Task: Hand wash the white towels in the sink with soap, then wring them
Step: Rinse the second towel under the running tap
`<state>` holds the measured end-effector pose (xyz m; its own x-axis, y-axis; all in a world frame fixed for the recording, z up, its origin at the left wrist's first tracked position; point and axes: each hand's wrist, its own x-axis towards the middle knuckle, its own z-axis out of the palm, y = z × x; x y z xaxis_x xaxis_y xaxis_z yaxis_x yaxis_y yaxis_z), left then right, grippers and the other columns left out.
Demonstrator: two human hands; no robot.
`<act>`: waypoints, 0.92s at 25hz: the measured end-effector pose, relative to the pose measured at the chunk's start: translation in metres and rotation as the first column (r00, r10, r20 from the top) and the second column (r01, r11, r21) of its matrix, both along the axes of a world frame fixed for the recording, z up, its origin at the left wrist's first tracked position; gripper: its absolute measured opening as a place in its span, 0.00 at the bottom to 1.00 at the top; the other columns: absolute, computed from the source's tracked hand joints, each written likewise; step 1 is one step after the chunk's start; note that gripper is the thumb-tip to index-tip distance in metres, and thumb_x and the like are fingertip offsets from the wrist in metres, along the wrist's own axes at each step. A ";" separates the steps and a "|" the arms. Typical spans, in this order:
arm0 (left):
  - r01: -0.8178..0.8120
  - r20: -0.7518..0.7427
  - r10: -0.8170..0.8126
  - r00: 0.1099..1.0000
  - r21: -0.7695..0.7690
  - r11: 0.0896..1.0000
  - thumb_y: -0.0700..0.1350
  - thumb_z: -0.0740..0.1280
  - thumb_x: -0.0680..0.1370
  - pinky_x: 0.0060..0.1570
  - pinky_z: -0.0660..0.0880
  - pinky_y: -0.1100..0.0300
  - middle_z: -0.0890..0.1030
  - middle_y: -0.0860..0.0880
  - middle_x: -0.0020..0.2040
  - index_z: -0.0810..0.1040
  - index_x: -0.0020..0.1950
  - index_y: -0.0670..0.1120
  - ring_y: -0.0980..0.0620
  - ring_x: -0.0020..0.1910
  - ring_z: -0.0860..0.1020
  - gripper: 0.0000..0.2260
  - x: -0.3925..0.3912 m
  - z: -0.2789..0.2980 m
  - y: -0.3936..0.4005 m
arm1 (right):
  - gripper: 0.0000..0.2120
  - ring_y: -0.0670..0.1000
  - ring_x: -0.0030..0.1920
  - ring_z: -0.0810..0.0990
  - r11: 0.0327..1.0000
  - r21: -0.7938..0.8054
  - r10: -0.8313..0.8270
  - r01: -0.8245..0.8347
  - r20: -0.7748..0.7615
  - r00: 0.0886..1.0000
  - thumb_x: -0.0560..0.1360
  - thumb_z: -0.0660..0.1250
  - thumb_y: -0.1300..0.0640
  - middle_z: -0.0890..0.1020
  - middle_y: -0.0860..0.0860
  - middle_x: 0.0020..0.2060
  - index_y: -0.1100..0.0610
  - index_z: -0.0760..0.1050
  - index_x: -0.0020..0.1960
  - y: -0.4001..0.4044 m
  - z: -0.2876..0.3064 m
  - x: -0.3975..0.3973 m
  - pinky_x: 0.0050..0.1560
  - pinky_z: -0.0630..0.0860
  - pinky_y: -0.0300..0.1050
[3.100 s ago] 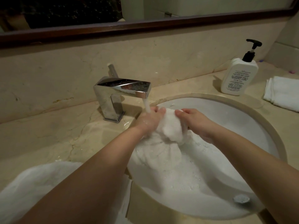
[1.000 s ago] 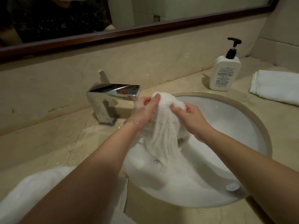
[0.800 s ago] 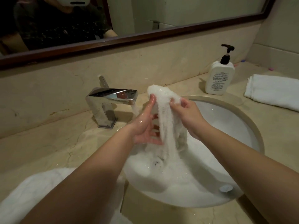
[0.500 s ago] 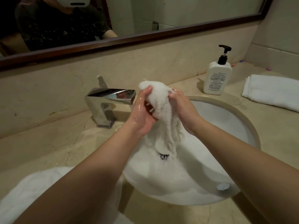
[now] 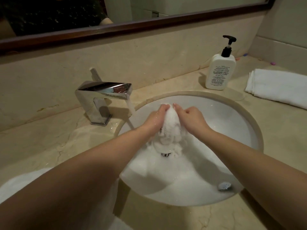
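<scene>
while water runs from the tap (image 5: 106,90), squeezing the towel (image 5: 169,127) over the sink (image 5: 232,113), left hand (image 5: 154,120) and right hand (image 5: 191,118) fingers curled tight to work suds through.

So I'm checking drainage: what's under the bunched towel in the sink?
Beneath the towel, the dark drain opening peeks out. The towel covers the rest of it.

Beige marble counter (image 5: 41,143), backsplash (image 5: 149,52); wood-framed mirror (image 5: 116,29).

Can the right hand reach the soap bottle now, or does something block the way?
Probably not at once: the right hand grips the wet towel over the sink. The counter toward the soap bottle looks free.
</scene>
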<state>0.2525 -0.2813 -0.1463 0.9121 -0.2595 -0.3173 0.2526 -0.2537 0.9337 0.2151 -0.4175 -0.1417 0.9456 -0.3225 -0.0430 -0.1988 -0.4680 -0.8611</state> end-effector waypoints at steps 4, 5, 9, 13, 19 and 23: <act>-0.067 0.234 -0.011 0.972 0.324 0.944 0.55 0.61 0.83 0.52 0.69 0.55 0.76 0.44 0.61 0.73 0.65 0.40 0.43 0.59 0.76 0.20 -0.016 -0.032 -0.011 | 0.23 0.58 0.53 0.78 0.955 -0.277 0.010 -0.107 -0.331 0.944 0.80 0.58 0.41 0.70 0.57 0.60 0.61 0.76 0.54 -0.008 -0.029 0.007 0.50 0.75 0.49; -0.124 0.274 0.026 0.961 0.346 0.930 0.54 0.63 0.83 0.58 0.69 0.54 0.72 0.43 0.66 0.69 0.69 0.41 0.44 0.63 0.73 0.21 -0.019 -0.034 -0.013 | 0.24 0.59 0.63 0.73 0.953 -0.281 0.008 -0.112 -0.349 0.937 0.81 0.58 0.43 0.66 0.57 0.67 0.61 0.71 0.65 -0.009 -0.034 0.009 0.60 0.73 0.53; -0.143 0.359 0.055 0.932 0.223 0.964 0.48 0.59 0.85 0.75 0.61 0.52 0.67 0.48 0.74 0.67 0.76 0.52 0.48 0.74 0.65 0.18 -0.021 -0.051 -0.016 | 0.18 0.55 0.72 0.65 0.969 -0.135 0.190 -0.207 -0.127 0.973 0.83 0.53 0.56 0.66 0.53 0.72 0.54 0.69 0.72 -0.003 -0.049 0.008 0.72 0.62 0.49; -0.120 0.119 0.113 0.986 0.054 0.991 0.59 0.51 0.86 0.72 0.61 0.59 0.69 0.53 0.77 0.65 0.79 0.54 0.52 0.75 0.67 0.23 -0.027 -0.074 -0.018 | 0.21 0.48 0.72 0.68 0.977 0.088 0.200 -0.194 -0.063 0.978 0.85 0.50 0.47 0.71 0.47 0.72 0.48 0.67 0.75 0.014 -0.063 0.013 0.71 0.63 0.44; -0.323 0.279 0.267 0.923 0.181 0.929 0.57 0.52 0.86 0.59 0.69 0.60 0.81 0.52 0.63 0.76 0.69 0.55 0.47 0.62 0.78 0.19 -0.018 -0.089 -0.031 | 0.31 0.49 0.65 0.76 0.987 -0.071 0.142 -0.145 -0.051 0.989 0.77 0.44 0.34 0.80 0.46 0.64 0.46 0.74 0.69 0.011 -0.088 0.025 0.71 0.67 0.53; -0.341 0.200 0.296 0.934 0.248 0.907 0.61 0.50 0.85 0.60 0.69 0.56 0.81 0.46 0.61 0.79 0.62 0.51 0.43 0.61 0.77 0.23 0.004 -0.084 -0.040 | 0.30 0.57 0.51 0.81 0.988 -0.155 -0.003 -0.007 -0.067 0.998 0.80 0.48 0.33 0.83 0.53 0.45 0.55 0.79 0.49 0.009 -0.093 0.043 0.56 0.74 0.51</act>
<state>0.2567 -0.3218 -0.2299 0.9745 0.1301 -0.1827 0.2217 -0.4352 0.8726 0.2578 -0.4081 -0.2348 0.9429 -0.3285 -0.0558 -0.2526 -0.5956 -0.7625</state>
